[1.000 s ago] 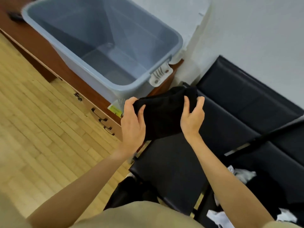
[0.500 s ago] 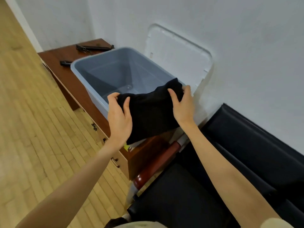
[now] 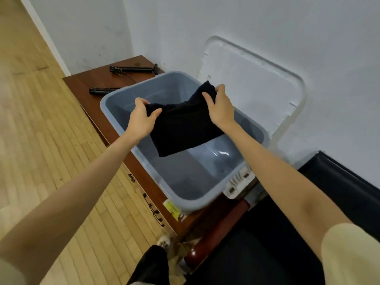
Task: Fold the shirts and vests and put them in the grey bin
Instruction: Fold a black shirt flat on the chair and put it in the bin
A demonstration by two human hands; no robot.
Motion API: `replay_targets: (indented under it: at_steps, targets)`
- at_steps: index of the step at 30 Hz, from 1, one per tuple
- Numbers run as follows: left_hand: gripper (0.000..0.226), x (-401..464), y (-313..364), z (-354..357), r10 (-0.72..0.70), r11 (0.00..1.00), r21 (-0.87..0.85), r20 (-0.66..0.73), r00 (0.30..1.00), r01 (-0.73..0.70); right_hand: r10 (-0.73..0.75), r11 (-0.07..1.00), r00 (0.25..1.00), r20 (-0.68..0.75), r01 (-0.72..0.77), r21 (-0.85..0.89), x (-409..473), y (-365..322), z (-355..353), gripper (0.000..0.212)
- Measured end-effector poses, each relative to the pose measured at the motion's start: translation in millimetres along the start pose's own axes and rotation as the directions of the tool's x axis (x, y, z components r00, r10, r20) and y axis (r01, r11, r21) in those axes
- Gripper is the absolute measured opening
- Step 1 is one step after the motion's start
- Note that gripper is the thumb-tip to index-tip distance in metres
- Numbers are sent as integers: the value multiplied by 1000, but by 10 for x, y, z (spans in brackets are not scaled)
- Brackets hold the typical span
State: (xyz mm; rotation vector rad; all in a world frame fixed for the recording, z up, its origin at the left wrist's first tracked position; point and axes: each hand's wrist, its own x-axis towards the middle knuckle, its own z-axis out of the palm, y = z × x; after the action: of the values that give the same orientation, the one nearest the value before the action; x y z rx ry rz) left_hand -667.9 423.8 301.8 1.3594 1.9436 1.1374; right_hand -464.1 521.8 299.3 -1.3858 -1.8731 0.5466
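Item: black seat [image 3: 267,254], nearest, lower right; dark upholstery, nothing of the task seen on it here.

Item: wooden cabinet [image 3: 82,85], against the wall; carries the bin and two dark bar-shaped objects [image 3: 133,69] at its far end.

Item: grey bin [image 3: 185,200], on the cabinet top; open, floor bare where visible. Its white lid [image 3: 257,83] leans on the wall behind.

Item: folded black garment [image 3: 183,128], held in the air over the bin's mouth, lower edge hanging free, not yet resting inside.

Item: left hand [image 3: 141,118], arm stretched forward, fingers and thumb pinched on the garment's left top corner.

Item: right hand [image 3: 221,109], arm likewise extended, slightly higher and farther, fingers curled over the right top corner.

Risk, judged: the fold is kept only by the two corner pinches; let go from this height, or one hand before the other, and the loose lower half may swing open and land crumpled. Lowering to the floor first likely avoids it.
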Motion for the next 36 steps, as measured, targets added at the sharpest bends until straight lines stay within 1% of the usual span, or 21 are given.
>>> replay_targets:
  at_steps: [3, 5, 7, 9, 12, 13, 15, 16, 18, 21, 23, 24, 26, 30, 32, 33, 35, 36]
  targets:
    - [30, 497, -296, 68, -120, 980, 175, 159, 980, 91, 63, 997, 991, 114, -57, -55, 294, 115, 441, 24]
    - [36, 796, -499, 162, -248, 935, 313, 252, 935, 164, 135, 989, 968, 213, -117, -94, 427, 227, 728, 23]
    - [46, 1090, -690, 258, -369, 892, 382, 308, 877, 241, 185, 977, 935, 302, -143, -158, 539, 357, 990, 29]
    - [45, 1318, -871, 333, -477, 844, 430, 327, 816, 321, 222, 968, 903, 367, -157, -198, 623, 493, 1218, 29]
    - [21, 1501, -1080, 465, -600, 785, 420, 336, 726, 455, 267, 957, 863, 428, -184, -226, 725, 646, 1521, 28]
    - [20, 1531, -1142, 511, -631, 764, 424, 338, 698, 486, 266, 956, 852, 450, -174, -236, 750, 685, 1614, 28]
    - [24, 1597, -1279, 581, -667, 734, 448, 328, 669, 511, 255, 957, 841, 477, -150, -247, 789, 747, 1774, 23]
    - [25, 1642, -1352, 598, -677, 721, 463, 316, 664, 515, 250, 958, 841, 480, -143, -248, 813, 780, 1849, 22]
    - [34, 1752, -1488, 639, -685, 692, 526, 263, 679, 494, 252, 959, 843, 476, -151, -241, 859, 840, 1991, 23]
    - [53, 1847, -1604, 739, -641, 618, 688, 160, 751, 381, 262, 954, 865, 428, -166, -248, 914, 909, 2182, 30]
    - [61, 1856, -1624, 805, -630, 588, 728, 139, 764, 352, 285, 947, 880, 380, -197, -253, 919, 934, 2249, 36]
    - [63, 1848, -1628, 826, -641, 574, 734, 127, 757, 363, 293, 944, 880, 373, -205, -256, 910, 949, 2266, 38]
    - [66, 1825, -1652, 845, -660, 556, 735, 108, 743, 387, 290, 944, 868, 404, -190, -269, 867, 983, 2272, 39]
    - [72, 1788, -1612, 796, -697, 520, 757, 109, 709, 394, 297, 940, 809, 508, -155, -303, 760, 1005, 2140, 39]
    - [69, 1814, -1546, 762, -677, 547, 752, 138, 723, 369, 317, 931, 768, 557, -141, -335, 742, 964, 1998, 39]
    - [64, 1838, -1493, 736, -656, 583, 733, 171, 735, 350, 326, 926, 743, 584, -125, -357, 742, 926, 1905, 39]
    - [56, 1883, -1306, 664, -588, 665, 689, 246, 771, 287, 328, 907, 695, 640, -44, -418, 752, 828, 1672, 40]
    - [52, 1885, -1172, 615, -547, 701, 661, 257, 796, 268, 326, 892, 670, 667, 15, -451, 758, 768, 1529, 41]
